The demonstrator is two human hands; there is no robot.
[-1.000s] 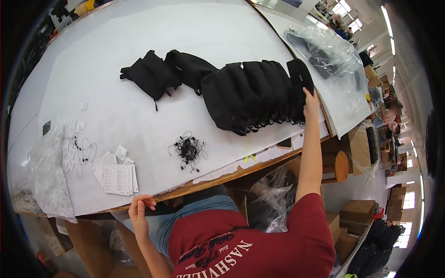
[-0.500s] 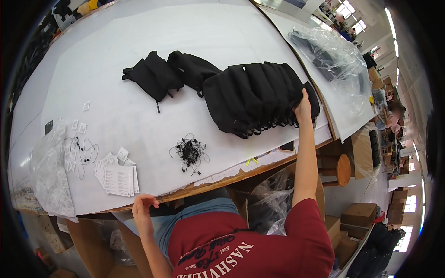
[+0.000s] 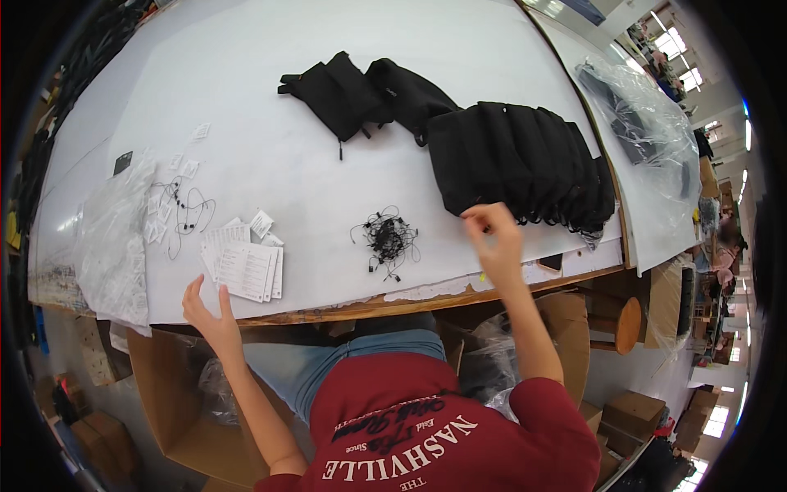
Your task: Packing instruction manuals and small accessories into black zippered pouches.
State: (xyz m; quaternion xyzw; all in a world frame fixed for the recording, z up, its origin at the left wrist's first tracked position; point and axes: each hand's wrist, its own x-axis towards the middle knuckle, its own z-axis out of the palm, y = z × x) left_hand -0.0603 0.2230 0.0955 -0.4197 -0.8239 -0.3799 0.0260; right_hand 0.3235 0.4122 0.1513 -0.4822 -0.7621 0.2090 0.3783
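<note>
My left hand (image 3: 215,320) hovers at the table's front edge, thumb and fingers spread with nothing between them. Just beyond it lies a fanned pile of white printed cards (image 3: 246,269). My right hand (image 3: 496,242) is over the table by the near left corner of a row of black fabric bags (image 3: 525,160). Its fingers are loosely bent, slightly blurred, with a gap to the thumb and nothing visible in them. Between my hands sits a tangled heap of black tag strings (image 3: 388,239). Farther off lie two more black bags, one flat (image 3: 340,94) and one fuller (image 3: 410,94).
A clear plastic bag (image 3: 115,246) covers the table's left end, beside small white tags (image 3: 160,221) and loose strings (image 3: 187,205). Plastic-wrapped goods (image 3: 639,115) lie on the right-hand table. Below are cardboard boxes (image 3: 184,410) and a wooden stool (image 3: 628,325).
My right hand has left the far right end of the bag row and come back to its near left corner. My left hand has risen toward the cards, fingers spreading. The view has shifted.
</note>
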